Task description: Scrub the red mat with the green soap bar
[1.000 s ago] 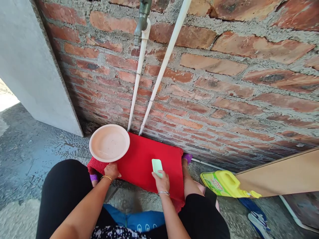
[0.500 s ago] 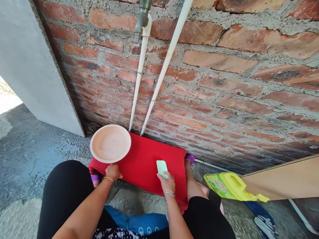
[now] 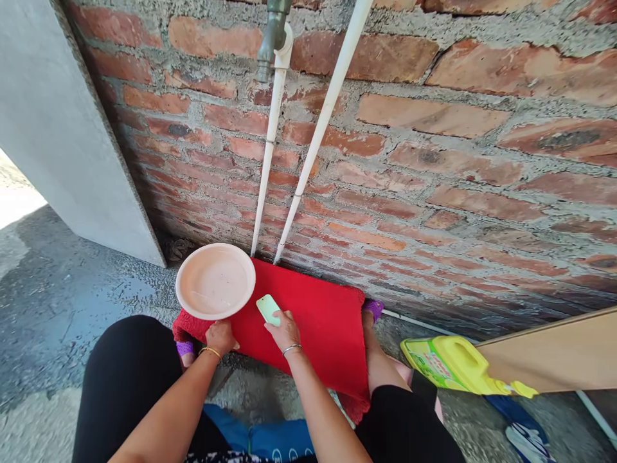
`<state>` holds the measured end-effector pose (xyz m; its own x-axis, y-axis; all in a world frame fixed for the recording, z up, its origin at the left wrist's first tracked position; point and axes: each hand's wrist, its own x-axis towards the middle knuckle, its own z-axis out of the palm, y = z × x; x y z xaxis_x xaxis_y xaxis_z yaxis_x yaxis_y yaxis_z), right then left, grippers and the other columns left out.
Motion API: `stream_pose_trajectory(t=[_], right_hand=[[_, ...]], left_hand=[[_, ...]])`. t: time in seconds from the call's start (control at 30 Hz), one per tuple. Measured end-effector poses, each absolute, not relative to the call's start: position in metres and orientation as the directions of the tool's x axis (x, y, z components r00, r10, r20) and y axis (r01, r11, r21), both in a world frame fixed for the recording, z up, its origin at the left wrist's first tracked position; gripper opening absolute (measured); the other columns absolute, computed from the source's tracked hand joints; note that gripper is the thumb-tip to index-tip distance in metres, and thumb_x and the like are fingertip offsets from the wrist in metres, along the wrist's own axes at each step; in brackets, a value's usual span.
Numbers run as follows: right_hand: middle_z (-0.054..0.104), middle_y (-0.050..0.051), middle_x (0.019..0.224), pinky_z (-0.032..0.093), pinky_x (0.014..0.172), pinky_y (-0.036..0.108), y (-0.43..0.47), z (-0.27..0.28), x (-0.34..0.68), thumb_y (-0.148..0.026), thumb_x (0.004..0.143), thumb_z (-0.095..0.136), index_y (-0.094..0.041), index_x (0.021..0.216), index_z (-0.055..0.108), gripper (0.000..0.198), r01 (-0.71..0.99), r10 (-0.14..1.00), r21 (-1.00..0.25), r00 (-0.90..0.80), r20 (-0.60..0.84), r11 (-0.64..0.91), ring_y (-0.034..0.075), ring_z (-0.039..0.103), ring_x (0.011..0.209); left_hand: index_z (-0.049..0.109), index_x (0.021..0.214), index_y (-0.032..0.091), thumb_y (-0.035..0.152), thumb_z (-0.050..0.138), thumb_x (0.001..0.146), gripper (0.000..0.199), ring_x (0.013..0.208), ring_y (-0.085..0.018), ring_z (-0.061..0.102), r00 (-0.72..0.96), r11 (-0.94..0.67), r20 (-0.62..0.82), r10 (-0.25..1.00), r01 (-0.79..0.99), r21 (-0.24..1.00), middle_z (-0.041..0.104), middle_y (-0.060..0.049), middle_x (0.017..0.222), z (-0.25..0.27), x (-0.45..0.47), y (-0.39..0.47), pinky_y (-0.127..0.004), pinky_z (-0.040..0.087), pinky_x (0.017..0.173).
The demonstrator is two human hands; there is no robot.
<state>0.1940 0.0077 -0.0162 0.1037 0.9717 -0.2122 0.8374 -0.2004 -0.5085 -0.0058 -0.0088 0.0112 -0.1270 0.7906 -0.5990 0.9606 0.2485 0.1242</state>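
A red mat (image 3: 311,315) with fluffy edges lies spread out in front of me. My left hand (image 3: 220,337) is closed on its near edge, just below a pale pink basin (image 3: 216,283) standing on the mat's left end. My right hand (image 3: 285,329) grips a pale green scrub brush (image 3: 268,309) by its near end. The brush lies over the middle-left of the mat, a short way right of the basin; its underside is hidden.
A brick wall (image 3: 385,193) rises behind the mat, with two white pipes (image 3: 308,154) and a tap (image 3: 270,42). To the right, a yellow detergent jug (image 3: 457,363) lies near a tan board (image 3: 554,350). A grey slab (image 3: 81,128) leans at the left.
My right hand has moved the scrub brush left across the mat, toward the basin, and tilted it leftward. My left hand and the basin have stayed in place.
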Motion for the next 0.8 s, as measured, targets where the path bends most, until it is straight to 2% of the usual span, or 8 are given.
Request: stream_pose_trajectory(t=[0.1, 0.2, 0.37, 0.47, 0.53, 0.6, 0.7, 0.8], right_hand=[[0.057, 0.001, 0.097, 0.042, 0.068, 0.024, 0.012, -0.021, 0.209, -0.032, 0.067, 0.07, -0.025, 0.096, 0.066, 0.03, 0.826, 0.966, -0.512, 0.143, -0.214, -0.236, 0.015, 0.059, 0.08], [0.062, 0.001, 0.093, 0.043, 0.069, 0.025, 0.003, -0.029, 0.25, -0.039, 0.066, 0.069, -0.025, 0.094, 0.065, 0.032, 0.722, 0.915, -0.564, 0.342, -0.213, -0.401, 0.017, 0.06, 0.081], [0.069, 0.009, 0.09, 0.045, 0.072, 0.031, -0.028, -0.036, 0.324, -0.05, 0.066, 0.064, -0.019, 0.091, 0.065, 0.04, 0.424, 0.667, -0.617, 0.709, -0.23, -0.663, 0.025, 0.063, 0.086], [0.069, 0.013, 0.09, 0.045, 0.073, 0.034, -0.035, -0.034, 0.336, -0.051, 0.068, 0.062, -0.016, 0.094, 0.065, 0.044, 0.399, 0.593, -0.579, 0.782, -0.19, -0.711, 0.028, 0.063, 0.088], [0.068, 0.012, 0.091, 0.045, 0.075, 0.034, -0.032, -0.031, 0.322, -0.052, 0.069, 0.061, -0.016, 0.096, 0.065, 0.045, 0.464, 0.639, -0.567, 0.754, -0.15, -0.681, 0.028, 0.062, 0.09], [0.066, 0.009, 0.093, 0.045, 0.075, 0.032, -0.023, -0.029, 0.294, -0.051, 0.07, 0.062, -0.019, 0.098, 0.065, 0.042, 0.573, 0.749, -0.573, 0.653, -0.113, -0.586, 0.025, 0.062, 0.089], [0.062, 0.004, 0.095, 0.045, 0.074, 0.027, -0.008, -0.028, 0.239, -0.042, 0.07, 0.065, -0.024, 0.097, 0.065, 0.033, 0.726, 0.918, -0.583, 0.387, -0.093, -0.365, 0.019, 0.061, 0.084], [0.059, 0.002, 0.097, 0.044, 0.071, 0.024, 0.004, -0.026, 0.198, -0.031, 0.066, 0.07, -0.026, 0.097, 0.065, 0.032, 0.804, 0.985, -0.57, 0.135, -0.105, -0.171, 0.016, 0.06, 0.082]], left_hand=[[0.064, 0.106, 0.017, 0.03, 0.078, 0.057, 0.052, 0.107, -0.027, 0.063, -0.143, 0.271, -0.607, 0.782, 0.955, 0.123, 0.067, -0.014, 0.113, 0.013, -0.004, -0.007, -0.034, 0.052, 0.086], [0.065, 0.105, 0.016, 0.029, 0.078, 0.056, 0.052, 0.106, -0.027, 0.063, -0.148, 0.276, -0.606, 0.782, 0.953, 0.124, 0.067, -0.014, 0.112, 0.013, -0.004, -0.008, -0.033, 0.052, 0.086], [0.065, 0.107, 0.016, 0.03, 0.077, 0.058, 0.053, 0.107, -0.027, 0.063, -0.139, 0.255, -0.591, 0.795, 0.96, 0.117, 0.067, -0.015, 0.113, 0.011, -0.005, -0.009, -0.033, 0.052, 0.086], [0.064, 0.108, 0.016, 0.03, 0.077, 0.058, 0.054, 0.107, -0.027, 0.062, -0.137, 0.253, -0.593, 0.793, 0.96, 0.117, 0.067, -0.015, 0.114, 0.014, -0.005, -0.01, -0.033, 0.052, 0.087], [0.064, 0.108, 0.016, 0.03, 0.077, 0.058, 0.053, 0.108, -0.027, 0.062, -0.138, 0.255, -0.596, 0.791, 0.96, 0.116, 0.066, -0.014, 0.114, 0.015, -0.005, -0.01, -0.033, 0.052, 0.087], [0.064, 0.107, 0.016, 0.03, 0.077, 0.058, 0.053, 0.109, -0.026, 0.062, -0.141, 0.259, -0.6, 0.788, 0.959, 0.115, 0.066, -0.014, 0.115, 0.016, -0.005, -0.01, -0.033, 0.051, 0.088], [0.064, 0.107, 0.016, 0.031, 0.077, 0.058, 0.053, 0.109, -0.027, 0.062, -0.142, 0.264, -0.608, 0.781, 0.958, 0.114, 0.066, -0.014, 0.115, 0.015, -0.005, -0.009, -0.033, 0.052, 0.087], [0.064, 0.106, 0.018, 0.031, 0.077, 0.058, 0.051, 0.108, -0.027, 0.062, -0.138, 0.258, -0.608, 0.782, 0.959, 0.114, 0.066, -0.013, 0.115, 0.012, -0.005, -0.008, -0.032, 0.052, 0.086]])
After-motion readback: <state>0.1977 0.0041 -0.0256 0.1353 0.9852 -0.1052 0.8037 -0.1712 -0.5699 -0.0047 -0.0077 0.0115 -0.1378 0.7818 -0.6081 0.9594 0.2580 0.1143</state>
